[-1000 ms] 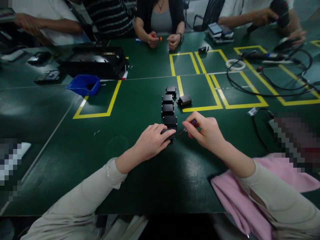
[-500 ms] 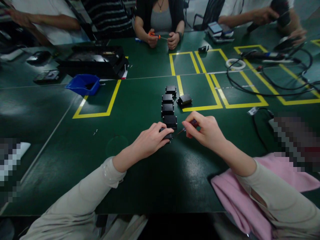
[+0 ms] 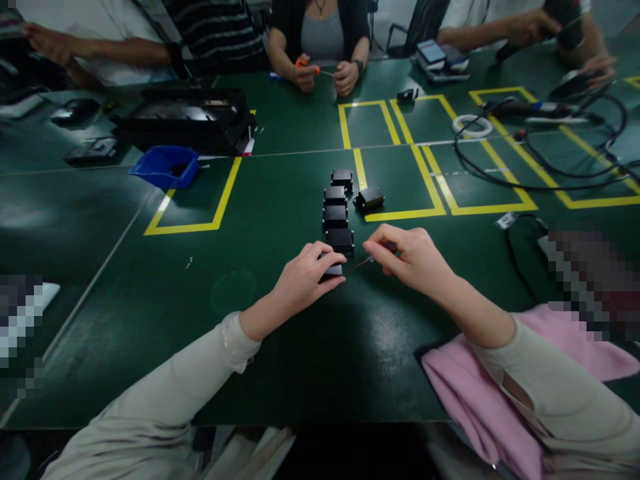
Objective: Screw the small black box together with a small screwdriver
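My left hand (image 3: 304,280) is closed around a small black box (image 3: 332,269) on the green table (image 3: 310,360). My right hand (image 3: 413,257) pinches a small screwdriver (image 3: 373,259) with a dark red handle, its thin tip pointing left at that box. Just beyond lies a row of several like black boxes (image 3: 336,215) running away from me. One more black box (image 3: 369,198) sits apart to the right of the row, on a yellow tape line.
A blue bin (image 3: 167,167) and a black case (image 3: 193,123) stand at the back left. Black cables (image 3: 540,167) and a white tape roll (image 3: 472,127) lie at the back right. A pink cloth (image 3: 480,393) rests under my right arm. Other people sit across the table.
My left hand has curled more tightly over the nearest box and pulled it slightly toward me. The screwdriver tip stays at the box. The person opposite has shifted an orange tool.
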Action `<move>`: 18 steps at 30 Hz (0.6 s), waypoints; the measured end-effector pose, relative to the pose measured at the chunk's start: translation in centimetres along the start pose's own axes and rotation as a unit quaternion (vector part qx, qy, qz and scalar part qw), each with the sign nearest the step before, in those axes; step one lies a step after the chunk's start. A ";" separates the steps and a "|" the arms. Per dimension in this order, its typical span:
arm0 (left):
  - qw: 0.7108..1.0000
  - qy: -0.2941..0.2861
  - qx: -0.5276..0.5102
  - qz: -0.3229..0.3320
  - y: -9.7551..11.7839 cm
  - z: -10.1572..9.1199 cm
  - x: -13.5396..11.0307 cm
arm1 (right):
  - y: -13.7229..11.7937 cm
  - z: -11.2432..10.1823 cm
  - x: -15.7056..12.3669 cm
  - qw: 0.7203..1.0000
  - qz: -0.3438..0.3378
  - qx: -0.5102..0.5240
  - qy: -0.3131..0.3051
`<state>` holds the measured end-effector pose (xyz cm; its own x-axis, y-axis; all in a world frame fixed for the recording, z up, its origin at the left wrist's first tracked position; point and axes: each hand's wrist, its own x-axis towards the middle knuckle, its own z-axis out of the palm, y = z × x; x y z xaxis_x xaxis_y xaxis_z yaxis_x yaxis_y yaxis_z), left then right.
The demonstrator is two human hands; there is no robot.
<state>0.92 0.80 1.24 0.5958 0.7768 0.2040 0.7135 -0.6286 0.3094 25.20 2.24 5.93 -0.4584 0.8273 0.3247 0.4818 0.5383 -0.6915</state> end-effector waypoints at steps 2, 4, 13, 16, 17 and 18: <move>1.000 0.003 -0.003 -0.001 0.0 0.1 0.0 | 0.1 0.0 0.1 1.000 0.005 0.010 -0.003; 1.000 0.007 -0.005 -0.002 0.0 0.2 0.0 | 0.4 0.0 0.1 1.000 0.015 0.018 -0.001; 1.000 0.017 -0.016 -0.003 -0.1 0.4 0.1 | 0.7 0.2 0.0 1.000 0.003 -0.020 0.018; 1.000 0.021 -0.013 0.001 -0.2 0.4 0.1 | 0.7 0.2 0.0 1.000 0.008 -0.014 0.017; 1.000 0.022 -0.013 0.003 -0.2 0.4 0.1 | 0.7 0.2 0.0 1.000 0.011 -0.008 0.014; 1.000 0.022 -0.013 0.003 -0.2 0.5 0.1 | 0.7 0.2 0.0 1.000 0.014 -0.001 0.009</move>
<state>0.98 1.01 0.76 0.5837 0.7737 0.2462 0.6996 -0.6332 0.3312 25.44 2.62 5.32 -0.4309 0.8445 0.3181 0.4959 0.5161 -0.6984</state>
